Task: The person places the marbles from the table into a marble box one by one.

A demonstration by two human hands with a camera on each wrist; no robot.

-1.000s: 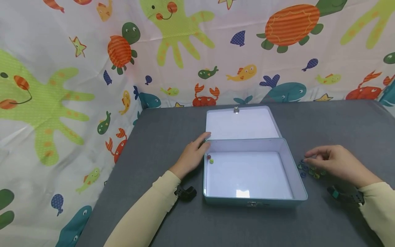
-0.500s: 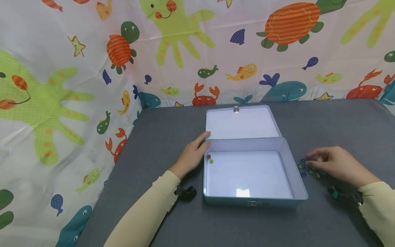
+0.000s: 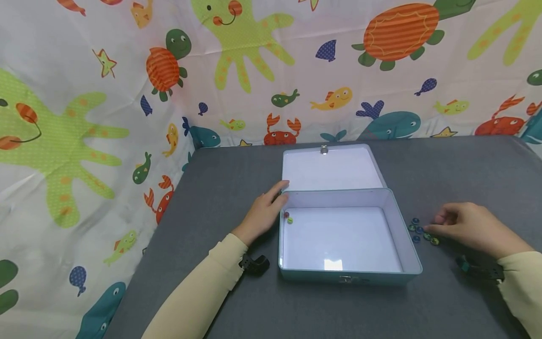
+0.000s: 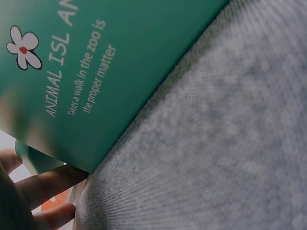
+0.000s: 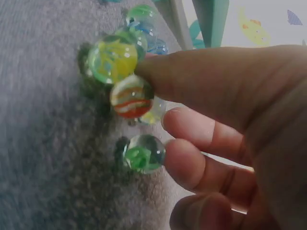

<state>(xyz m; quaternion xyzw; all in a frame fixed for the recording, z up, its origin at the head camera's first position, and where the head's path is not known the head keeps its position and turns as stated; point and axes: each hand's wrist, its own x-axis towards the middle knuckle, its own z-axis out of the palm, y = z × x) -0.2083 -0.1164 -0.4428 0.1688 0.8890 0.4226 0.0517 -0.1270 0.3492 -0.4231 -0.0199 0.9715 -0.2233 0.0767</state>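
Observation:
A teal tin box [image 3: 347, 278] with a white inside stands on the grey table, its hinged lid [image 3: 332, 169] laid back. Inside, a reddish marble [image 3: 286, 215] and a yellow-green marble [image 3: 290, 221] lie near the left wall. My left hand [image 3: 263, 214] rests at the box's back left corner, fingers fairly straight against it. To the right of the box, my right hand [image 3: 474, 228] hovers low beside several blue and green marbles [image 3: 419, 230]. In the right wrist view its thumb is by an orange-striped marble [image 5: 132, 97], and one fingertip touches a green marble [image 5: 144, 154]. No clear pinch shows.
Grey cloth covers the table [image 3: 237, 174]. A curtain with sea animals [image 3: 254, 70] hangs behind and along the left side. The box's green outer wall [image 4: 120, 96] carries printed words and a flower. Black wrist cameras sit at both cuffs.
My right hand has shifted slightly right, away from the box, so more of the marbles show. The left hand and the box have stayed put.

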